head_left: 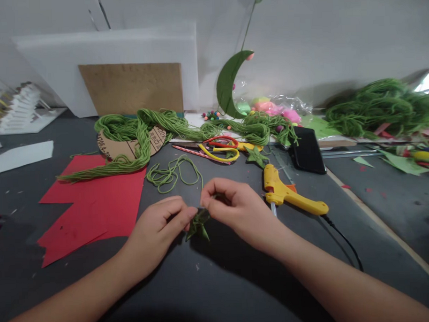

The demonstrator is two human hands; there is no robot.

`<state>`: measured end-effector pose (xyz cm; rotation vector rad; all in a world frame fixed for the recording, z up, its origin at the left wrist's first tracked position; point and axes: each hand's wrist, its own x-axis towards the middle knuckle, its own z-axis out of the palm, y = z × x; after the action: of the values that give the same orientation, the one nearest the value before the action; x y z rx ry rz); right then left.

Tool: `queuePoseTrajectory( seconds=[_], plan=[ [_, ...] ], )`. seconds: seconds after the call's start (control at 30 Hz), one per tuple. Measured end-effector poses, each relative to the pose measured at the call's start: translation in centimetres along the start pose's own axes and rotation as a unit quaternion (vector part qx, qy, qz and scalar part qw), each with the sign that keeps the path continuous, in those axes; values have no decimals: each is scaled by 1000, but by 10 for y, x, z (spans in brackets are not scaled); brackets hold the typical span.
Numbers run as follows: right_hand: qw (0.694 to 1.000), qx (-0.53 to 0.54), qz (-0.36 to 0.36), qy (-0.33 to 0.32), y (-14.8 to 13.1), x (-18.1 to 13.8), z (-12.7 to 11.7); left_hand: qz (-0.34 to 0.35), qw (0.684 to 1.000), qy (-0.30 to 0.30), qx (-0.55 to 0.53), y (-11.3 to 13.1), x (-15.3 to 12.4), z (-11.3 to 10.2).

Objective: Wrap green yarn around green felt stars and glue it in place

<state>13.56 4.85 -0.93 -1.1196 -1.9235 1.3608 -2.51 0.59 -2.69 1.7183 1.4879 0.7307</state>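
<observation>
The left hand (160,226) and right hand (233,207) pinch their fingers on a small green yarn-wrapped star (199,226), seemingly light, fuzzy, fairly stiff, best held by its points.

Star half covered, print unreadable

The fingers (188,213) of the left hand (157,231) and right hand (235,208) cover the green star's (200,226) upper part. The glue gun's (289,193) cable disappears behind the right forearm. The cardboard crescent's (127,146) print, partly under yarn (139,130), is too small to read.
</observation>
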Motion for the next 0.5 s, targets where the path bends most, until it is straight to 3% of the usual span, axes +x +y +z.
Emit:
queuePoseTrajectory(
  seconds=[0.1, 0.27, 0.4, 0.5],
  plan=[
    [997, 64, 29, -9, 0, 2, -6, -16, 1000, 10, -12, 1, 1, -1],
    [997, 62, 46, -21, 0, 4, -9, -31, 997, 21, -70, -2, 3, -1],
    [991, 126, 45, -27, 0, 4, -5, -51, 990, -32, -128, -6, 2, 2],
    [994, 87, 31, -58, 0, 3, -3, -46, 986, -56, -148, -7, 1, 4]
  ],
)
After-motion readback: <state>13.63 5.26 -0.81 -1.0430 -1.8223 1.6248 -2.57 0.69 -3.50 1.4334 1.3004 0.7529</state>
